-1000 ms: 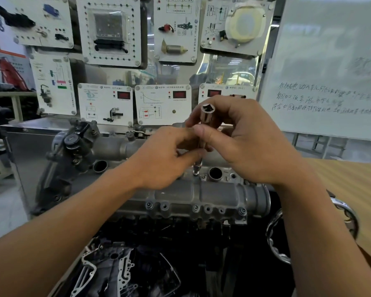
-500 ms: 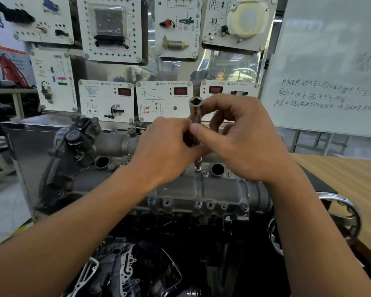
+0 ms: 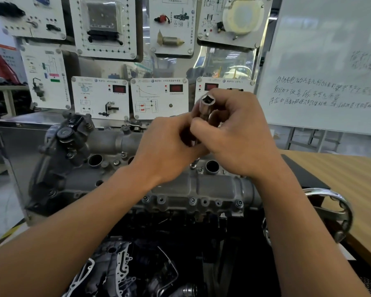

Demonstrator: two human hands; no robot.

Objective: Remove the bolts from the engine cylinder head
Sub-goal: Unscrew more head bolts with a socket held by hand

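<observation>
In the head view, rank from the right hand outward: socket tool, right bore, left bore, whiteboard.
1. Socket tool: held in the right hand.
2. Right bore: just below the hand.
3. Left bore: well to the left.
4. Whiteboard: far behind, right.

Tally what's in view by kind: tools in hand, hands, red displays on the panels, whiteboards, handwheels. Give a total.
Socket tool: 1
Hands gripping it: 2, left hand, right hand
Red displays: 3
Whiteboard: 1
Handwheel: 1
Total: 8
</observation>
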